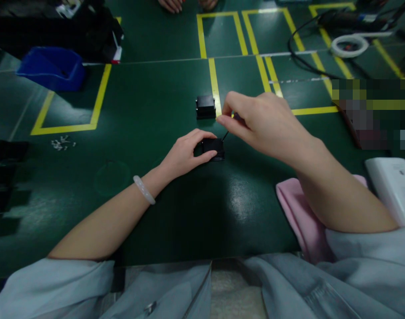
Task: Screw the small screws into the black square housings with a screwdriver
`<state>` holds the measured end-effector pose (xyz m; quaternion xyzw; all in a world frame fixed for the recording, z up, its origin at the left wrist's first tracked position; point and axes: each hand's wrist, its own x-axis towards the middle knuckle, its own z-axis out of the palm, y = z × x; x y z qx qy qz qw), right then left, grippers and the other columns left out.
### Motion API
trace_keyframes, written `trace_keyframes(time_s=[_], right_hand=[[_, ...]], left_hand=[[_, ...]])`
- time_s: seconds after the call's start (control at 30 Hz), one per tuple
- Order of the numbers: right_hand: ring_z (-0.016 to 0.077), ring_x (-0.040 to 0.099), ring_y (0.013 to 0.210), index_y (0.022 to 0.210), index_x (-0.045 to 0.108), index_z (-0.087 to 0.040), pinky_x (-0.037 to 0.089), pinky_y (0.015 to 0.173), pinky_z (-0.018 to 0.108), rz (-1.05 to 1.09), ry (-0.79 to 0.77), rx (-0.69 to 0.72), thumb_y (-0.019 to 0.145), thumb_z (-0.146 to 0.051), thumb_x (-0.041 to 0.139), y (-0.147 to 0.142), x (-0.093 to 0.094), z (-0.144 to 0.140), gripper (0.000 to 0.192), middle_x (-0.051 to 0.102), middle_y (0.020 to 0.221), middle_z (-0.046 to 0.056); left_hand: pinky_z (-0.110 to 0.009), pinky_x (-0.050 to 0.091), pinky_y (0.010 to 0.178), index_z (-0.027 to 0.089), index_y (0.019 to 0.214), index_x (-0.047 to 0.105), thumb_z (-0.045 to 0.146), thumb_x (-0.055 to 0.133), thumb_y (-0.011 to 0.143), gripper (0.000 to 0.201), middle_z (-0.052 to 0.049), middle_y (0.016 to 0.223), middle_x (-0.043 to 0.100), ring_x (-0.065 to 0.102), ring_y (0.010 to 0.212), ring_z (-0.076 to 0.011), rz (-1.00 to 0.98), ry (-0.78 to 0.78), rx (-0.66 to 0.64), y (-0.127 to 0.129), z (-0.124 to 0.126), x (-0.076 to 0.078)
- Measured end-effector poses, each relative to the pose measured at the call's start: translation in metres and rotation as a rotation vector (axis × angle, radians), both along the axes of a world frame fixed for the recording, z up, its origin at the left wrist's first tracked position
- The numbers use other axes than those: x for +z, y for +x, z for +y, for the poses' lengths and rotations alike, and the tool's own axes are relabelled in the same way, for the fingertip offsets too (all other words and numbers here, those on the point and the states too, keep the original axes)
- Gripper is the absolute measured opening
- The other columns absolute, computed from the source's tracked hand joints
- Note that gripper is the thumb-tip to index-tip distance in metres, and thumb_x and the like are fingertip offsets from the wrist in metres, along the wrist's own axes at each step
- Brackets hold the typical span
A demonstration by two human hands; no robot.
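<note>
black box point(213, 148) steadied by left hand point(185, 153); right hand point(255, 122) pinches thin tool point(225, 135) at it.

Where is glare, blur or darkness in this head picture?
Head view: soft glare on the green table near the right hand; left edge very dark; a pixelated patch at right; the small black box under the left hand lacks detail.

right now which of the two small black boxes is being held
The nearer black box, pinched by the left hand, while the right hand works a thin tool at it. The other black box sits untouched farther back by the yellow tape line.
</note>
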<state>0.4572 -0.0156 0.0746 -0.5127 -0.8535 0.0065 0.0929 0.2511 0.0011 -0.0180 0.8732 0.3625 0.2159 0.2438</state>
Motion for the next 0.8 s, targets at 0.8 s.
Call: trace_keyframes(time_s=[0.8], right_hand=[[0.0189,0.060,0.075,0.117,0.051,-0.021,0.031,0.060,0.029,0.034,-0.045,-0.011,0.096,-0.037,0.028,-0.0010,0.0007,0.0000,0.035,0.067,0.088,0.005]], left_hand=[[-0.030,0.046,0.088,0.016,0.116,0.059,0.039,0.057,0.089,0.036,-0.006,0.111,0.063,0.059,0.101,-0.0193,-0.017,-0.030,-0.012,-0.0011,0.0046,-0.0018]])
